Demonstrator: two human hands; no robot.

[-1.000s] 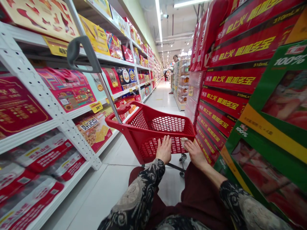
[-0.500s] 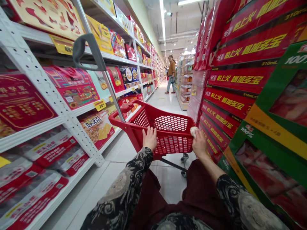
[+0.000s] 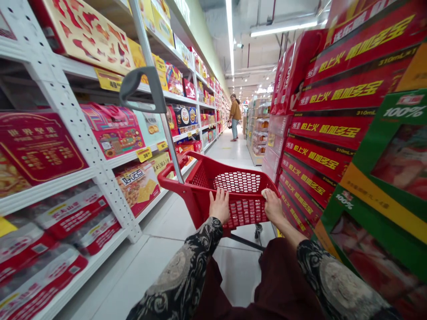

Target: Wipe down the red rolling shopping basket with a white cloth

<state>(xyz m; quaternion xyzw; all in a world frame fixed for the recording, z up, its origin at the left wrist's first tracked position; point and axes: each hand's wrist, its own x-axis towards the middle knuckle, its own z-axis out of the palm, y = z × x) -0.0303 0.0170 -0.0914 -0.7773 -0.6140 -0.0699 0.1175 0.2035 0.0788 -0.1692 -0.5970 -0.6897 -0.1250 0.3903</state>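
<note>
We read 怕上火 喝加多宝 and 310mL on red cartons (image 3: 340, 130), 100% on green boxes (image 3: 370, 218), 39 (small digits blurry) on a tag (image 3: 144, 154).

- Bright red all over the cart (image 3: 200, 206), and grey on its handle (image 3: 155, 89)!
- Black sleeves (image 3: 182, 269), swirling with pale cream!
- Deep maroon, plain, on the trousers (image 3: 283, 275)!
- Cartons (image 3: 336, 109) in red, yellow lettering blazing!
- Green boxes (image 3: 370, 217), orange-banded!
- White shelf post (image 3: 82, 120), dotted with dark holes!

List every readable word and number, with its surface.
"怕上火 喝加多宝": red cartons
"310mL": same
"16": same
"100%": green boxes
"好吃点": snack box
"世界坚果": maroon box
"49": upper price tag
"39": lower price tag
Other lettering: too small or blurred.
</note>
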